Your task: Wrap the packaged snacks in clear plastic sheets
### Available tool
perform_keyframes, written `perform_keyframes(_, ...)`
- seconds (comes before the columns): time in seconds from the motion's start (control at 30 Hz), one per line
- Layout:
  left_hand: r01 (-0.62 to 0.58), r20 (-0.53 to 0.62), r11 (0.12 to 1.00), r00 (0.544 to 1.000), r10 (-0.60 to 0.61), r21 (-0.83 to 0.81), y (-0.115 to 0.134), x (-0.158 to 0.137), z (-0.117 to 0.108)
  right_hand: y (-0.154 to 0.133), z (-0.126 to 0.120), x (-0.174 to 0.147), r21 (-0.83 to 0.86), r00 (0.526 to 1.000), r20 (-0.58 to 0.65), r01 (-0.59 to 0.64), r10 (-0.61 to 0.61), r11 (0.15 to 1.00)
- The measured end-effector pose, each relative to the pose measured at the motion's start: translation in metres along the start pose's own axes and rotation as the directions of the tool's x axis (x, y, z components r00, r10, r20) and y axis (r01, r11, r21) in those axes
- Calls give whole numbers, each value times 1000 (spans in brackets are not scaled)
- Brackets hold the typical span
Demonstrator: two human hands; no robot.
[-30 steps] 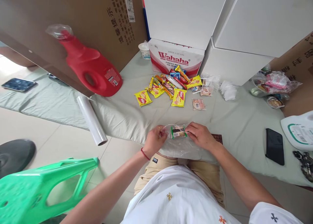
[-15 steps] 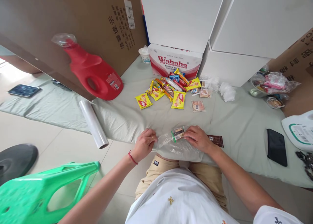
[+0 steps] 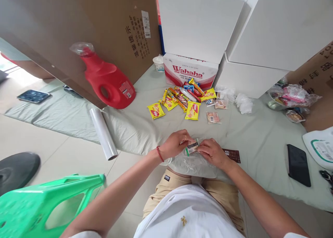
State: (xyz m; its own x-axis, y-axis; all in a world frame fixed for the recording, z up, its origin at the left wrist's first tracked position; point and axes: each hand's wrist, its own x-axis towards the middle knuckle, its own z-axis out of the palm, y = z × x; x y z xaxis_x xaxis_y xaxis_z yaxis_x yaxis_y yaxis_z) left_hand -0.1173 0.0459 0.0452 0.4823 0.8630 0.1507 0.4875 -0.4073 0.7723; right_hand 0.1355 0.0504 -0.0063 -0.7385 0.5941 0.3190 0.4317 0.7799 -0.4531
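A small snack packet (image 3: 192, 148) with green ends and a dark label sits between my two hands, over a crumpled sheet of clear plastic film (image 3: 195, 165) at the cloth's front edge. My left hand (image 3: 178, 143), with a red cord on the wrist, has its fingers closed at the packet's upper left side. At the packet's right end, my right hand (image 3: 212, 153) pinches with thumb and fingers; the film lies under it. A brown wrapped bar (image 3: 232, 155) rests just right of that hand, partly covered by it.
Beyond my hands lies a pile of wrapped snacks (image 3: 186, 97) before a Wahaha carton (image 3: 189, 70). A red jug (image 3: 109, 82) and a film roll (image 3: 104, 134) are on the left. A black phone (image 3: 299, 165) lies right. A green stool (image 3: 33, 200) stands lower left.
My left hand has let go of the film's left edge and moved right onto the snack packet. My right hand stays at the packet's right end. The camera view has shifted slightly.
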Motion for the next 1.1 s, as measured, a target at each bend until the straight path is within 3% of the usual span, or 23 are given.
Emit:
perform_keyframes(0.1, 80, 187, 997, 979, -82, 15, -9, 9, 6, -1, 0, 0, 1, 1000, -8, -6, 6, 1000)
perform_keyframes(0.2, 169, 240, 972, 949, -206, 165, -11, 2, 3, -1, 2, 0, 24, 999, -15, -32, 32, 999)
perform_keyframes(0.27, 182, 172, 942, 956, -236, 281, -11, -9, 1, -1, 3, -1, 50, 998, -9, -54, 54, 997)
perform_keyframes(0.33, 157, 58, 930, 981, -187, 333, -12, -23, 3, 0, 4, -1, 79, 998, -3, -69, 69, 995)
perform_keyframes(0.4, 139, -43, 950, 990, -132, 280, -15, -36, 13, 0, 5, -1, 98, 997, -9, -79, 80, 992)
perform_keyframes(0.47, 189, -135, 972, 976, -171, 137, -20, -46, 27, 0, 5, -2, 112, 996, -14, -89, 91, 990)
perform_keyframes(0.53, 305, -231, 952, 925, -302, -24, -26, -52, 42, -1, 6, -2, 125, 995, -16, -98, 100, 987)
perform_keyframes(0.6, 413, -303, 893, 840, -450, -180, -30, -53, 52, -1, 5, -2, 131, 995, -20, -97, 100, 987)
perform_keyframes(0.67, 454, -305, 830, 780, -546, -326, -33, -52, 56, -1, 5, -2, 130, 995, -36, -86, 92, 988)
perform_keyframes(0.77, 439, -200, 751, 783, -589, -494, -36, -52, 53, 0, 5, -2, 134, 996, -44, -71, 78, 988)
perform_keyframes(0.83, 445, -130, 722, 799, -588, -529, -37, -54, 49, 1, 6, -3, 141, 996, -36, -71, 77, 987)
perform_keyframes(0.9, 484, -135, 718, 775, -617, -501, -38, -57, 44, 1, 6, -3, 144, 996, -30, -76, 81, 987)
perform_keyframes(1.03, 575, -360, 701, 604, -711, -421, -37, -63, 36, 1, 6, -2, 146, 996, -32, -80, 85, 986)
perform_keyframes(1.1, 582, -378, 693, 581, -721, -426, -33, -63, 35, 0, 5, -2, 150, 996, -37, -73, 79, 986)
